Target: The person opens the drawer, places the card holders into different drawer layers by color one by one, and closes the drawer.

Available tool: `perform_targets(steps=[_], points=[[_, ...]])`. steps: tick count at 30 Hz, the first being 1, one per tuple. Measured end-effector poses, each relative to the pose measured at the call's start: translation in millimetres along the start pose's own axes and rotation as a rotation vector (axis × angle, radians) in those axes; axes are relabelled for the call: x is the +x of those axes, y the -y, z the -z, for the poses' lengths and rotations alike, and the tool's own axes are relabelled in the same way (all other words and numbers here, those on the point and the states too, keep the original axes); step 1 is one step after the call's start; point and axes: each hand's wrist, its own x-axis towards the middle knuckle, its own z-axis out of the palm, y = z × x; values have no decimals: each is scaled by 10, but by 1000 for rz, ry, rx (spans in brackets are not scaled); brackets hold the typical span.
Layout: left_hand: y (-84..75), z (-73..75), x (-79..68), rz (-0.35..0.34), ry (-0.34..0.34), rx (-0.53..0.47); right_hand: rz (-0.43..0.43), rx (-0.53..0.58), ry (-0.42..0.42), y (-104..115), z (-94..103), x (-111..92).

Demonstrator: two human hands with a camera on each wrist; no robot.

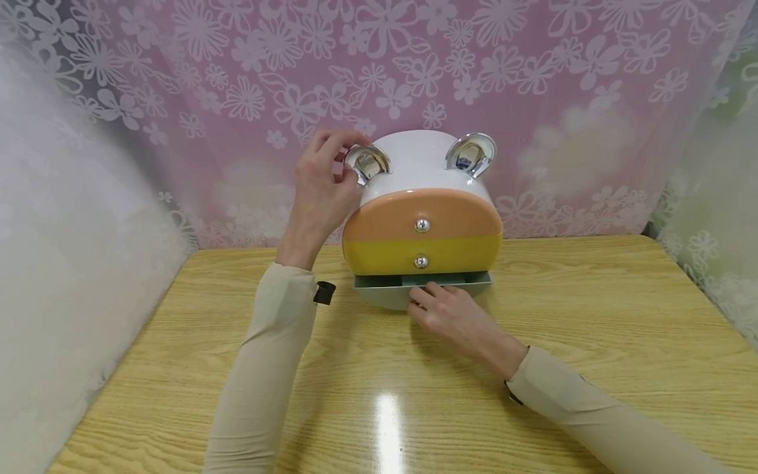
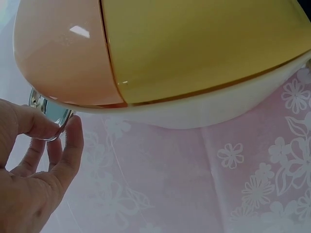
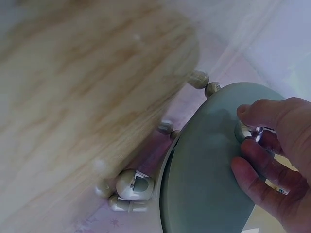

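Observation:
A small bear-eared drawer chest (image 1: 417, 148) with a white shell stands near the back of the table. My left hand (image 1: 322, 187) pinches its left silver ear (image 1: 370, 164) between thumb and fingers. Low at the front, the grey-green bottom drawer (image 1: 381, 297) is pulled partly out, with a grey-green interior showing. The fingers of my right hand (image 1: 456, 319) are curled round the drawer's silver knob (image 3: 247, 132), seen in the right wrist view. Above it, the orange drawer (image 1: 379, 220) and the yellow drawer (image 1: 379, 257) are closed, each with a round silver knob.
The right silver ear (image 1: 470, 157) is untouched. Silver ball feet (image 3: 133, 184) show under the chest in the right wrist view. The wood-grain table (image 1: 592, 316) extends on both sides, and a pink floral curtain (image 1: 249, 92) hangs close behind.

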Motion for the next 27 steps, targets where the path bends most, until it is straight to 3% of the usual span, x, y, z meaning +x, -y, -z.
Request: perform_targets(steps=[27], points=[[-4, 12, 1, 10, 8, 1, -18, -20, 0, -52, -45, 47]])
